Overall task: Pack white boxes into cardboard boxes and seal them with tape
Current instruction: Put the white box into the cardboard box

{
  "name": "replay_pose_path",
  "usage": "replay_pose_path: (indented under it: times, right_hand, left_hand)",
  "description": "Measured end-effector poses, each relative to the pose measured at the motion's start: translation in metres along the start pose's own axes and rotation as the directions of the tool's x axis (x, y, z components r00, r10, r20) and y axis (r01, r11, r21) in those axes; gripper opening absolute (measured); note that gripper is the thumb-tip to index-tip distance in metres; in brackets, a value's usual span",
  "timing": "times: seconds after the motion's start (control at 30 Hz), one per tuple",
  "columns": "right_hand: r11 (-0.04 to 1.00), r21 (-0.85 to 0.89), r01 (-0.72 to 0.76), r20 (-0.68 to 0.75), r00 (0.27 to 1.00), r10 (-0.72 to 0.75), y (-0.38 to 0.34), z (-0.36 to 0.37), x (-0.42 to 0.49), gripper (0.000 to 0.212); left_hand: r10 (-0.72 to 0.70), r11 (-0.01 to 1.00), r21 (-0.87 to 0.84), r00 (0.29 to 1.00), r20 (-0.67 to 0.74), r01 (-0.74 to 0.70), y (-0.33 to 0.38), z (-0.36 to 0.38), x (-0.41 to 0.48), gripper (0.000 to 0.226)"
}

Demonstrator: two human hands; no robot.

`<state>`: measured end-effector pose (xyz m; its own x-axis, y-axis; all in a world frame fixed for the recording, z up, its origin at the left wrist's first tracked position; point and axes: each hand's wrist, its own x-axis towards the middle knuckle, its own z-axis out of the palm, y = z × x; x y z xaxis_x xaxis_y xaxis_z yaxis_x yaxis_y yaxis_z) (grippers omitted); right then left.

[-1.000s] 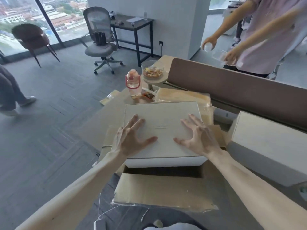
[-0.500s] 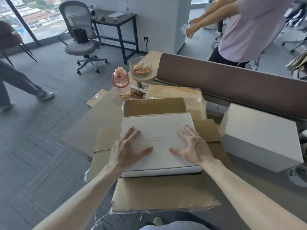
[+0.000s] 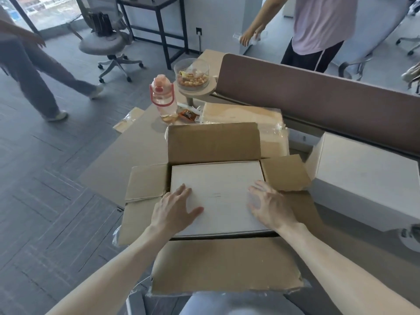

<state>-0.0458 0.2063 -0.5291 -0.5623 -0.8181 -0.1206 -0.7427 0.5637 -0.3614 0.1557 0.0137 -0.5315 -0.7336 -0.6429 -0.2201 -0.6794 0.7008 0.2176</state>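
1. Since a second ago the white box (image 3: pixel 216 196) has sunk down into the cardboard box (image 3: pixel 213 142). It was sticking up out of the opening before, and now it sits snug between the flaps.
2. Left hand (image 3: pixel 175 212) and right hand (image 3: pixel 270 205) both lie flat on its lid with fingers spread, not gripping anything.
3. Cardboard box is at the near edge of the counter (image 3: pixel 136 153), all four flaps folded out.
4. Spare white box (image 3: pixel 368 169) sits by the right edge, with a water bottle (image 3: pixel 163 98) and snack bowl (image 3: pixel 192 75) toward the far edge.
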Motion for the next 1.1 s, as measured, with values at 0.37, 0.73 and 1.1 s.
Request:
replay_pose_path:
  times: [0.37, 0.73, 1.1]
  right_hand:
    - [0.947, -0.006, -0.321, -0.189, 0.93, 0.314, 0.07, -0.015, 0.018, 0.037]
    - [0.712, 0.295, -0.637, 0.153, 0.767, 0.623, 0.086, -0.037, 0.024, 0.098]
    - [0.888, 0.376, -0.264, -0.062, 0.949, 0.309, 0.041, -0.09, 0.02, 0.02]
  left_hand:
    - [-0.108, 0.982, -0.18, 0.959, -0.261, 0.062, -0.057, -0.023, 0.038, 0.032]
    - [-0.521, 0.71, -0.431, 0.827, 0.211, 0.558, -0.104, -0.022, 0.036, 0.111]
    - [-0.482, 0.581, -0.743, 0.876, 0.013, 0.331, -0.112, -0.069, 0.029, 0.057]
